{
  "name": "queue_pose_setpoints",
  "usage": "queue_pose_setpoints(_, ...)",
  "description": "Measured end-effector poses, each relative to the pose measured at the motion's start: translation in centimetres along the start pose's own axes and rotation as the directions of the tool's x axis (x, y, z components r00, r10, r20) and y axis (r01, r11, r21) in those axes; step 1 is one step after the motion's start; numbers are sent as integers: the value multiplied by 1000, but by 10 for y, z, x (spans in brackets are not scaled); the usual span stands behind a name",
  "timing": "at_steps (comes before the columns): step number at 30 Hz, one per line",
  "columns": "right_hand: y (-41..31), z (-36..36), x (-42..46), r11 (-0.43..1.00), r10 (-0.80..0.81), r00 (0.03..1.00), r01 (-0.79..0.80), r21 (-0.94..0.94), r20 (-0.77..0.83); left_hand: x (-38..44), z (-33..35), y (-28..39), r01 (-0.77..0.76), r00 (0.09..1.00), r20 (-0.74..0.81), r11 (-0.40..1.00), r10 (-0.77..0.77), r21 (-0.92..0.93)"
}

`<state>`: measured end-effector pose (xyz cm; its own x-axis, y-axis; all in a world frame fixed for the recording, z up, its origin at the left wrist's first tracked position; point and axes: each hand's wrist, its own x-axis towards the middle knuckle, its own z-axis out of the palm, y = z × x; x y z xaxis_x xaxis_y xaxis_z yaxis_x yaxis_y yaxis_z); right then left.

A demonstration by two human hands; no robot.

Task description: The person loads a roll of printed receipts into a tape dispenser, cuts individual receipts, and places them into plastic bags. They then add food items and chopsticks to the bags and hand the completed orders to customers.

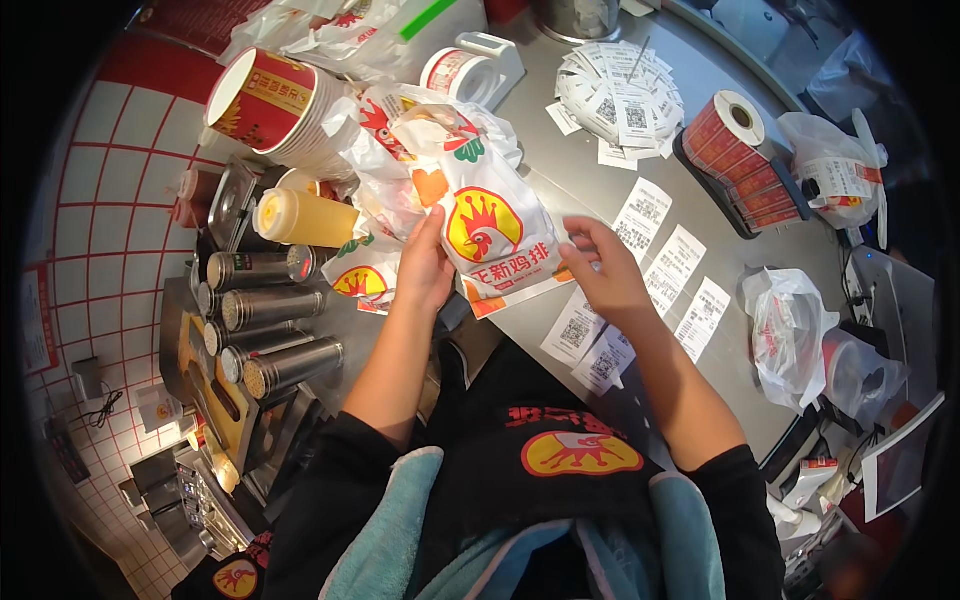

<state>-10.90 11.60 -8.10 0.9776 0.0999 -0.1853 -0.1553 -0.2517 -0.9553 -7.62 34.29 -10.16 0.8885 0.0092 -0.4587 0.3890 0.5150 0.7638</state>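
My left hand [429, 262] grips the left edge of a white paper food bag [517, 202] printed with a crowned rooster in a yellow circle. My right hand [604, 270] is by the bag's lower right edge, thumb and fingers apart; whether it touches the paper is hard to tell. Behind the bag, a white plastic carrier bag [352, 127] holds other packets. Another printed paper bag [364, 281] lies left of my left wrist. Printed paper slips [576, 326] lie on the steel counter [555, 169] under my right forearm.
To the left are stacked paper tubs [262, 101], a yellow squeeze bottle [307, 217] and several metal shakers [296, 367]. Receipts on a spike [622, 97] and a label roll [739, 124] stand farther back. A knotted plastic bag [784, 337] sits on the right. Part of another person's clothing [232, 574] shows at lower left.
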Motion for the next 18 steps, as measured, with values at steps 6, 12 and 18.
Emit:
queue_pose_setpoints(6,0,35,64,956,224,954,-255,148,200,-2,2,-3,62,993,99,998,-65,25)
queue_pose_setpoints(12,-24,28,28,998,-60,984,58,16,168,-38,14,-1,-135,981,142,991,131,19)
queue_pose_setpoints(18,-7,32,-9,891,-446,893,437,121,55,-57,7,8,-338,869,460,897,181,286)
